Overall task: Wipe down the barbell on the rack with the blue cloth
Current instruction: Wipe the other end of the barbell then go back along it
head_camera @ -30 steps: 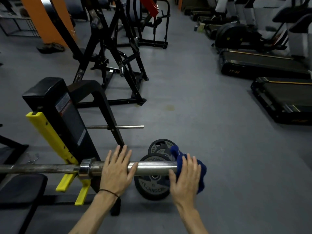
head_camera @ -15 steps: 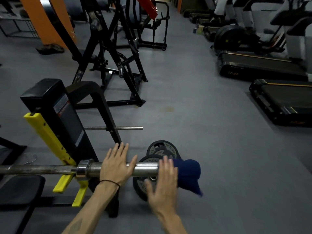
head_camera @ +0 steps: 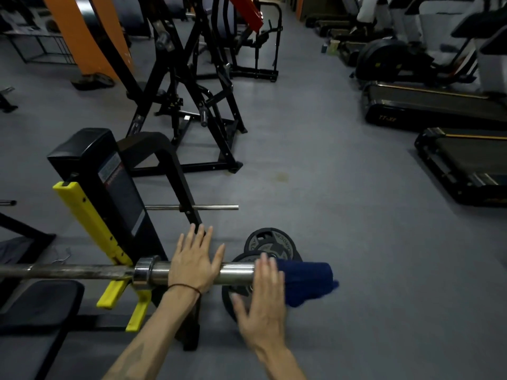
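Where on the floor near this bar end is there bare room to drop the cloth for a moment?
Open grey floor lies right of the weight plates, short of the treadmills. Another bare patch sits between the plates and the black machine frame. It is crowded under the barbell, where the plates and yellow rack hooks sit.

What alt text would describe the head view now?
The right hand presses a dark blue cloth on the end of a steel barbell. The left hand lies flat on the barbell beside a yellow-and-black rack.
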Available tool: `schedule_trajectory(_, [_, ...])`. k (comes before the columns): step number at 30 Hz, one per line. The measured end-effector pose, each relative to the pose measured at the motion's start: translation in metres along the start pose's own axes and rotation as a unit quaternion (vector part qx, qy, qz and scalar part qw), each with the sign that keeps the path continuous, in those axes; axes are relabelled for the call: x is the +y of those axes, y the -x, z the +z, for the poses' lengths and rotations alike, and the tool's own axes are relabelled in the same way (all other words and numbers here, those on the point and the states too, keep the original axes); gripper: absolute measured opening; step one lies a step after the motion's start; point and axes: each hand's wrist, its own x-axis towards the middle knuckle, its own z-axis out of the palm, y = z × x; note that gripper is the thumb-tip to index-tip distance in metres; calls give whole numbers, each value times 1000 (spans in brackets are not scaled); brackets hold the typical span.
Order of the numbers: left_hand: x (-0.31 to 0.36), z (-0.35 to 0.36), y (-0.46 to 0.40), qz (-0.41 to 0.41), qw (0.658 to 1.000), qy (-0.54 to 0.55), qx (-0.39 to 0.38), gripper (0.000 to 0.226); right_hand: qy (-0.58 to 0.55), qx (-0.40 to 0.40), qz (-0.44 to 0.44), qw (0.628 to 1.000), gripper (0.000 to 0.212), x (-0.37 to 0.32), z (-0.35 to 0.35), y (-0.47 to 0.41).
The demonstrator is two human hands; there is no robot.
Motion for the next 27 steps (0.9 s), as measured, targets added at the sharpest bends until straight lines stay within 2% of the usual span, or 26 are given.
schedule_trajectory(2, [4,-9,-13,-1,1000,-3,-14,97,35,-36,-69,996,77,4,-2,-7])
schedule_trajectory(3, [2,-13,-17,-2,1000,-3,-11,98,48,-39,-74,995,75,18,-8,-10])
schedule_trajectory(7, [-1,-9,11,54,997,-14,51,82,57,27,17,998,72,82,-46,-11])
schedule_trajectory(10, [0,7,31,71,997,-12,11,78,14,40,43,998,79,57,-36,-7])
schedule_trajectory(13, [7,3,13,28,1000,0,-4,96,-12,-13,-25,1000,85,3,-6,3])
schedule_trajectory(16, [11,-6,-7,22,1000,8,-9,111,35,-50,-103,993,81,13,-9,-4])
schedule_trajectory(18, [8,-11,-5,15,1000,7,10,107,43,-35,-77,996,76,46,-24,-10])
schedule_trajectory(20, [3,-7,10,30,999,-7,43,90,32,23,-7,999,72,75,-40,-8])
schedule_trajectory(22, [0,4,25,44,998,-14,42,81,0,49,50,998,73,68,-40,-2])
schedule_trajectory(24, [2,6,25,22,1000,1,5,88,-32,31,48,998,78,32,-21,2])
schedule_trajectory(27, [10,-1,10,-1,1000,-8,12,115,-37,-37,-43,998,82,-14,5,2])
